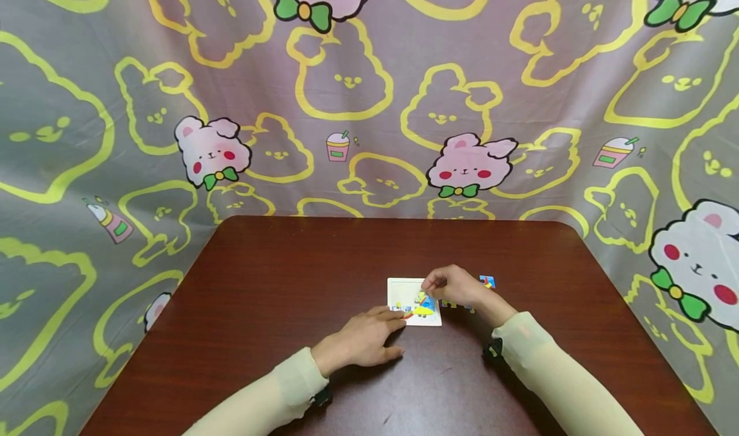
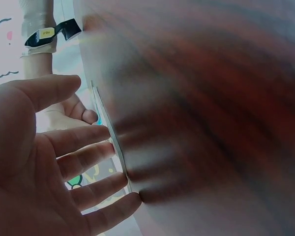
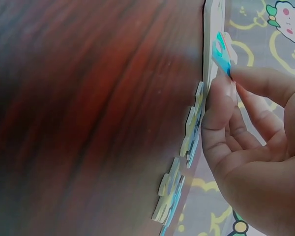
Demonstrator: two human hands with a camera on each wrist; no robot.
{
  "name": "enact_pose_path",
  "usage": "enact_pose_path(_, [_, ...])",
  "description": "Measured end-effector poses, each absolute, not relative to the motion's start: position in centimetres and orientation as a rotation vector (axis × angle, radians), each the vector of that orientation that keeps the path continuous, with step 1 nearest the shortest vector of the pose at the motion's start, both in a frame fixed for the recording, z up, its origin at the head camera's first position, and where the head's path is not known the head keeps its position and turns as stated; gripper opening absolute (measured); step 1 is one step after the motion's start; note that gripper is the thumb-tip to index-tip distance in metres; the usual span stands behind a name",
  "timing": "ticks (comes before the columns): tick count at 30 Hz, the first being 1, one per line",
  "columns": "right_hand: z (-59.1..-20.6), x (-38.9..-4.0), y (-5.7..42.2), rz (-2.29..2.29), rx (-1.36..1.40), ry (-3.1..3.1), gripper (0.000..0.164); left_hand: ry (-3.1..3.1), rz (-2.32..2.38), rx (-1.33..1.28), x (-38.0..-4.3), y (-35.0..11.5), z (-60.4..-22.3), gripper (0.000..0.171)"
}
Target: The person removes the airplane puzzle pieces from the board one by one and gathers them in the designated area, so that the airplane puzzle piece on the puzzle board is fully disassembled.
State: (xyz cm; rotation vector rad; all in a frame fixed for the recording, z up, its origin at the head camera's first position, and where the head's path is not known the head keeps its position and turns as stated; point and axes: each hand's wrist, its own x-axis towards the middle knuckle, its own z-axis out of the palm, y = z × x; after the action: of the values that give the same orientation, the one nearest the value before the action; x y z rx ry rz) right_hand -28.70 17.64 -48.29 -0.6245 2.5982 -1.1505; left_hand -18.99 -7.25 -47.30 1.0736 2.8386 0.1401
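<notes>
A white-framed jigsaw tray [image 1: 394,285] lies on the table with several colourful pieces [image 1: 424,310] set in its lower part; its upper left shows bare white. My left hand [image 1: 366,340] lies by the tray's near left edge, fingers spread and fairly straight. In the left wrist view those fingertips [image 2: 119,206] touch along the tray's thin rim. Over the tray's right side, my right hand [image 1: 453,284] pinches a blue jigsaw piece [image 3: 220,51] between thumb and index finger. The right wrist view has this piece tilted, close above the tray.
Loose jigsaw pieces [image 3: 192,128] lie just right of the tray, partly under the right forearm. Another loose blue piece [image 1: 487,281] sits farther right. The brown table [image 1: 277,276] reaches back to a patterned curtain [image 1: 369,134]. Each wrist carries a small black device [image 1: 493,349].
</notes>
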Motion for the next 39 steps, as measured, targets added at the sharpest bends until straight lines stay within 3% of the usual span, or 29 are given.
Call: enact_pose_path(39, [-48.1, -28.8, 19.0, -1.227, -0.556, 2.519, 0.012, 2.84, 0.228, 1.089, -19.5, -7.7, -47.2, 0.051])
